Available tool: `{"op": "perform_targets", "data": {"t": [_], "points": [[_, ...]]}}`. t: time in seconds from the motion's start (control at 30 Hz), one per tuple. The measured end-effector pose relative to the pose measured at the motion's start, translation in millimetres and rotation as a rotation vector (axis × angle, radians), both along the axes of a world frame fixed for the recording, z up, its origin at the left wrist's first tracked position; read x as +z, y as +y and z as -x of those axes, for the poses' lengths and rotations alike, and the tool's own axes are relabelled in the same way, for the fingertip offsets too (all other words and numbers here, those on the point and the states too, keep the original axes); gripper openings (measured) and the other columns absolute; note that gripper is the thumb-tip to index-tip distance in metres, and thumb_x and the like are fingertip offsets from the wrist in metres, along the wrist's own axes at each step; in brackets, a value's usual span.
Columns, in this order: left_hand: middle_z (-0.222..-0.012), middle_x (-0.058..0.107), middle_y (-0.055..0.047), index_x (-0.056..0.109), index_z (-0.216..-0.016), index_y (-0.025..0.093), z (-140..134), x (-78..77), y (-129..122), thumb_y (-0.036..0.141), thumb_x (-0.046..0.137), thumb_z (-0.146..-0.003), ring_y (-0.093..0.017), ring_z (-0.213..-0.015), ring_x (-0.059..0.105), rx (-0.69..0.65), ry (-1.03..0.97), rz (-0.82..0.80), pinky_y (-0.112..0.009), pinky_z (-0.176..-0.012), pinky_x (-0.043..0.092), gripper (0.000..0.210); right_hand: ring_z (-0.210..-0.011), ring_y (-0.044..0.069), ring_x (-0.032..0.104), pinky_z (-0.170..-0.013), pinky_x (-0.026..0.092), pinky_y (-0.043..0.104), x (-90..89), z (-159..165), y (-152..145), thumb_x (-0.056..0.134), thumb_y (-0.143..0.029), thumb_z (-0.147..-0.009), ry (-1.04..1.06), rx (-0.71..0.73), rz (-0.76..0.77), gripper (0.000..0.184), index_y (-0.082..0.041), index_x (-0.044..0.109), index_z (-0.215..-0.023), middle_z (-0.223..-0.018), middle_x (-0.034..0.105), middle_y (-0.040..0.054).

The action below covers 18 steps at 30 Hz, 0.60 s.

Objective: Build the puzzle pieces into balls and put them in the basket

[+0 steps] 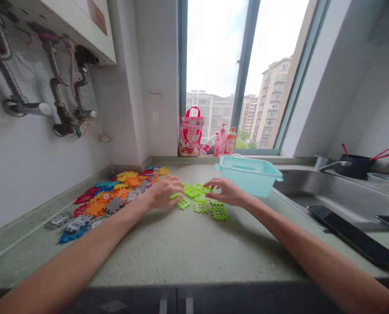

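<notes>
My left hand [163, 192] and right hand [225, 192] rest palm-down, fingers loosely spread, on the green pieces [201, 201] clustered between and under my fingertips, grasping nothing. The mixed pile [112, 198] lies left of my fingers, the teal basin [250, 174] just beyond the right ones.

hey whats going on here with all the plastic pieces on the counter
A person has both hands on a small cluster of green interlocking plastic tiles on the counter. The left hand rests at the cluster's left edge, the right hand at its right. A mixed pile of orange, red, blue, yellow and grey tiles lies further left. A light blue plastic bin stands just behind the right hand, beside the sink.
</notes>
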State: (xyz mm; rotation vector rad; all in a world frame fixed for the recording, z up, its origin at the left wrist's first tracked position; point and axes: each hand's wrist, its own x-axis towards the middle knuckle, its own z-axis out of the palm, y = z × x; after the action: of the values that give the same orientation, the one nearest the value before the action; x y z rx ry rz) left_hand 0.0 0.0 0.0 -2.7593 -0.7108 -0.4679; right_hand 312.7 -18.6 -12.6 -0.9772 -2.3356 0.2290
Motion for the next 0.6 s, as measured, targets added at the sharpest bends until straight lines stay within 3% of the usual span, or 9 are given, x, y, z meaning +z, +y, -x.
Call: {"op": "perform_targets", "data": {"t": [0.1, 0.23, 0.33, 0.47, 0.6], "points": [[-0.124, 0.077, -0.006, 0.082, -0.094, 0.028, -4.8, -8.1, -3.8, 0.033, 0.066, -0.097, -0.028, -0.123, 0.064, -0.063, 0.011, 0.053, -0.047, -0.109, 0.043, 0.017, -0.100, 0.025, 0.073, -0.096, 0.056, 0.041, 4.6, -11.4, 2.9, 0.072, -0.029, -0.089, -0.173, -0.034, -0.022, 0.034, -0.018, 0.077, -0.121, -0.116, 0.078, 0.0113], [-0.112, 0.079, -0.005, 0.079, -0.082, 0.026, -19.1, -7.3, -17.5, 0.036, 0.073, -0.093, -0.026, -0.115, 0.068, -0.143, -0.036, 0.106, -0.044, -0.105, 0.046, 0.016, -0.103, 0.027, 0.072, -0.096, 0.054, 0.040, 9.2, -26.7, 9.6, 0.072, -0.022, -0.081, -0.285, -0.050, 0.085, 0.038, -0.017, 0.077, -0.118, -0.115, 0.078, 0.0109], [-0.113, 0.079, -0.006, 0.080, -0.095, 0.024, -28.8, -11.7, -24.6, 0.041, 0.071, -0.096, -0.027, -0.113, 0.068, -0.156, -0.064, 0.080, -0.046, -0.105, 0.047, 0.019, -0.104, 0.027, 0.072, -0.094, 0.054, 0.037, 8.5, -33.2, 14.4, 0.073, -0.024, -0.080, -0.302, -0.037, 0.191, 0.034, -0.018, 0.078, -0.113, -0.114, 0.079, 0.0091], [-0.133, 0.073, -0.010, 0.079, -0.119, 0.028, -36.6, -19.1, -28.5, 0.048, 0.070, -0.097, -0.031, -0.126, 0.065, -0.182, -0.048, 0.072, -0.051, -0.112, 0.046, 0.030, -0.103, 0.028, 0.073, -0.092, 0.055, 0.035, 5.4, -35.8, 17.3, 0.075, -0.030, -0.081, -0.305, -0.031, 0.295, 0.030, -0.020, 0.080, -0.108, -0.111, 0.080, 0.0072], [-0.133, 0.074, -0.007, 0.082, -0.110, 0.030, -38.5, -18.9, -30.4, 0.036, 0.070, -0.097, -0.029, -0.127, 0.065, -0.295, -0.047, 0.161, -0.049, -0.114, 0.044, 0.018, -0.101, 0.027, 0.074, -0.092, 0.055, 0.034, 5.8, -35.0, 16.9, 0.077, -0.035, -0.081, -0.317, -0.029, 0.321, 0.035, -0.021, 0.080, -0.113, -0.113, 0.080, 0.0072]]}}
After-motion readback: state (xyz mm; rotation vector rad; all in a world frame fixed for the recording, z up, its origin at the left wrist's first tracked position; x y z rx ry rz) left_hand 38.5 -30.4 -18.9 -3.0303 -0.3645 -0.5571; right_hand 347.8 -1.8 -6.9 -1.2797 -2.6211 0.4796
